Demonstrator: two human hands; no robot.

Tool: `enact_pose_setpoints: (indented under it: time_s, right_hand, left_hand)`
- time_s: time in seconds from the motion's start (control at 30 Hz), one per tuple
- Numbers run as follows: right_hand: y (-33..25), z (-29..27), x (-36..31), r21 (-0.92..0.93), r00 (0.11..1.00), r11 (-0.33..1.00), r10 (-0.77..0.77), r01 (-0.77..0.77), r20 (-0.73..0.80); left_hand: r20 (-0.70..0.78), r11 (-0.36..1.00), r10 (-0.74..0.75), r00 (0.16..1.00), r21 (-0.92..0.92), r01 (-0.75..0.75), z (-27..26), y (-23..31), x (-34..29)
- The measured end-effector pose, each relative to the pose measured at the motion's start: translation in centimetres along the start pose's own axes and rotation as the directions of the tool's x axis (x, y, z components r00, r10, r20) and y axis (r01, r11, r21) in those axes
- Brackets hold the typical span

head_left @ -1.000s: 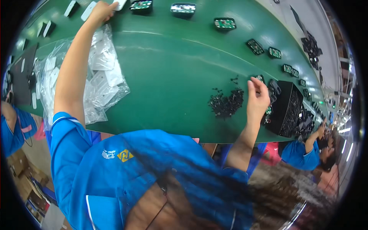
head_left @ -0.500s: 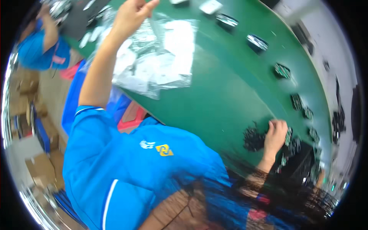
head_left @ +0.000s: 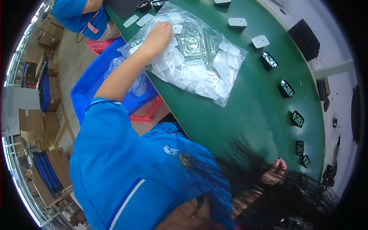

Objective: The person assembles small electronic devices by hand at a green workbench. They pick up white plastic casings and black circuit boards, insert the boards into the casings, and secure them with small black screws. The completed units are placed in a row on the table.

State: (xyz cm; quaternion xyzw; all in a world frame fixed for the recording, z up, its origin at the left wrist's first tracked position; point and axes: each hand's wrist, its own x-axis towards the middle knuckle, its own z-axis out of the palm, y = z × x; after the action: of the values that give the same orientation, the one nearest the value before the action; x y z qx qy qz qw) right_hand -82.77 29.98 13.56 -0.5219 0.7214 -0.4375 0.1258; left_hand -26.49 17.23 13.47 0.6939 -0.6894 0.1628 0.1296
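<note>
My left hand (head_left: 159,37) lies over a clear plastic bag (head_left: 195,40) with its fingers bent at the edge of a white plastic cover (head_left: 177,29), which it seems to grip. Several more white covers (head_left: 191,74) fill the bag. Low on the right, my right hand (head_left: 276,170) has thumb and finger pinched together on a tiny black piece (head_left: 278,158), too small to name. Dark hair hides part of that hand and the table around it. Near it, along the far right edge, runs a line of black housings (head_left: 286,88) with circuit boards inside.
Several housings in the line carry white tops (head_left: 260,41). The green table (head_left: 230,126) curves away to the right. A blue bin (head_left: 82,92) and a red stool (head_left: 147,111) stand beside its near edge. Another person's blue sleeve (head_left: 71,11) shows at upper left, near cardboard boxes (head_left: 30,122).
My left hand has come down from beyond the bag onto it. The right hand has left the pile of small black parts, now hidden behind hair. The view has shifted.
</note>
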Motion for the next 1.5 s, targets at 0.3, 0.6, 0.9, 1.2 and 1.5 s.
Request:
enact_pose_setpoints:
  time_s: [0.3,0.6,0.9,1.2,1.5]
  right_hand:
    - [-1.8,1.7,-1.4,0.325,0.983,0.936,0.081,-0.133,0.167]
    - [-9.3,4.3,-3.7,0.560,0.928,0.813,-0.068,-0.161,0.366]
    - [-11.3,3.9,-4.9,0.567,0.829,0.771,-0.093,-0.291,0.552]
    - [-9.6,3.7,-5.4,0.348,0.901,0.936,-0.192,0.048,0.389]
    - [-9.9,3.7,-5.2,0.195,0.920,0.923,-0.363,0.332,0.150]
  left_hand:
    - [0.148,0.943,0.108,0.983,0.299,-0.149,1.6,-1.2,4.5]
    - [0.290,0.459,0.093,0.952,-0.861,0.218,-9.5,14.8,-2.2]
    - [-0.002,0.056,0.443,0.896,-0.998,-0.031,-8.7,26.1,-8.2]
    - [0.122,0.059,0.486,0.865,-0.993,0.106,-8.7,27.6,-8.4]
    - [0.563,-0.102,0.556,0.612,-0.684,0.722,-6.5,26.5,-8.4]
